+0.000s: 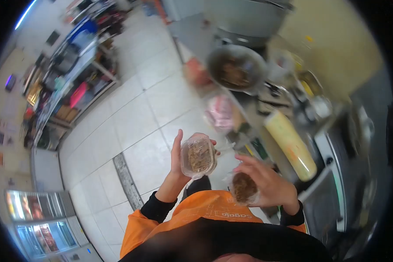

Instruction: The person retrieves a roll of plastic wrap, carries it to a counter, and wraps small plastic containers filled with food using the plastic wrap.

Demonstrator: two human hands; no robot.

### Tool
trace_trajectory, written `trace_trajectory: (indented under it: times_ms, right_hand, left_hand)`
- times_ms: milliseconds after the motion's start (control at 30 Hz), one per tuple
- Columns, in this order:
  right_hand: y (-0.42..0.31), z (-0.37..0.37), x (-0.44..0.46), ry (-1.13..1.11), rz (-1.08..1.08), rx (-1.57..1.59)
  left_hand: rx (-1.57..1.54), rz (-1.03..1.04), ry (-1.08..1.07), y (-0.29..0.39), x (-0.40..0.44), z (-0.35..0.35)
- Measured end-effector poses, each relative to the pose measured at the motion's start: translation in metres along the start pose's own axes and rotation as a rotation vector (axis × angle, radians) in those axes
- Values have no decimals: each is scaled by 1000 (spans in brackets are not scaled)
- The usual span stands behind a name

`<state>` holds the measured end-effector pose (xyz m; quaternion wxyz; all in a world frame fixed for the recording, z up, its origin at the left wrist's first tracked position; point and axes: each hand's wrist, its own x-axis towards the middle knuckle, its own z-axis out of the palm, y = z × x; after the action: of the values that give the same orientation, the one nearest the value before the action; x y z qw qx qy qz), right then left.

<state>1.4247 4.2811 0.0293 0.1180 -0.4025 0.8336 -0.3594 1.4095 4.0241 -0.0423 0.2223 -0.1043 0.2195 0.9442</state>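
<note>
My left hand (176,162) is wrapped round a small clear plastic container (199,156) with brown, shredded-looking food inside. It is held up in front of my body, its open side or lid facing me; I cannot tell which. In my right hand (270,183) is a clear plastic package (244,188) of similar brown food, gripped from above and the side. Whether this one is a bag or a tub is not plain. The two packages are apart, the right one lower and nearer my orange apron (192,205).
A counter along the right bears a large metal pan (212,70) with brown food, a big pot (249,19) and a yellowish cylinder (291,146). Pink-and-white plastic bags (219,112) sit by its edge. Shelves (81,65) and a lit display fridge (41,218) stand left across the tiled floor.
</note>
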Motion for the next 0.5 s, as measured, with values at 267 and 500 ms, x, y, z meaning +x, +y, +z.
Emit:
trace_trajectory:
  times_ms: [267,500]
  right_hand:
    - [3,86,337,-356,-474,252]
    - [14,133,575,-574,-640,338]
  left_hand:
    - [-86,301,304,231,-32,-97]
    - [-213,545,376,392,-11,-173]
